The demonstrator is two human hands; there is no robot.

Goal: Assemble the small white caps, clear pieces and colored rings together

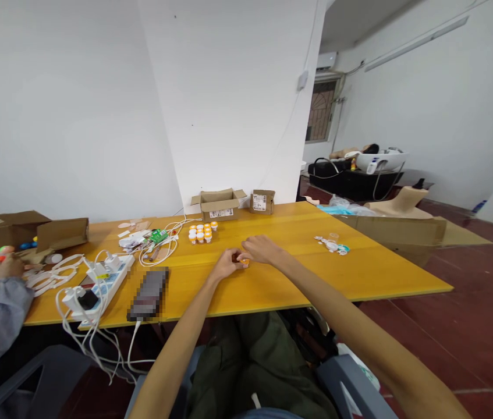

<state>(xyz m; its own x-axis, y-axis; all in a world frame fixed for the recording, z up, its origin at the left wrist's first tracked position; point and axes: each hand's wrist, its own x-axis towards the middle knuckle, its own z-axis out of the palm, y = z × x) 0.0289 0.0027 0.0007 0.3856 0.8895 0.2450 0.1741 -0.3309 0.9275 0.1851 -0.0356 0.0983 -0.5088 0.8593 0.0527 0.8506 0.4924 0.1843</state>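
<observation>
My left hand (225, 265) rests low over the table with its fingers curled round a small orange piece (245, 263). My right hand (262, 249) bends over the same piece from the right, its fingers closed against it. Most of the piece is hidden by the fingers, so its exact kind cannot be made out. Beyond my left hand stands a tight group of small white jars with orange tops (200, 234). To the right of my hands lies a loose pile of small white and teal parts (332, 244).
An open cardboard box (220, 205) and a smaller carton (262, 202) stand by the wall. A phone (149, 294) and a crowded power strip (106, 288) with trailing cables lie at left. A co-worker's hands (4, 265) hold something orange at the far left.
</observation>
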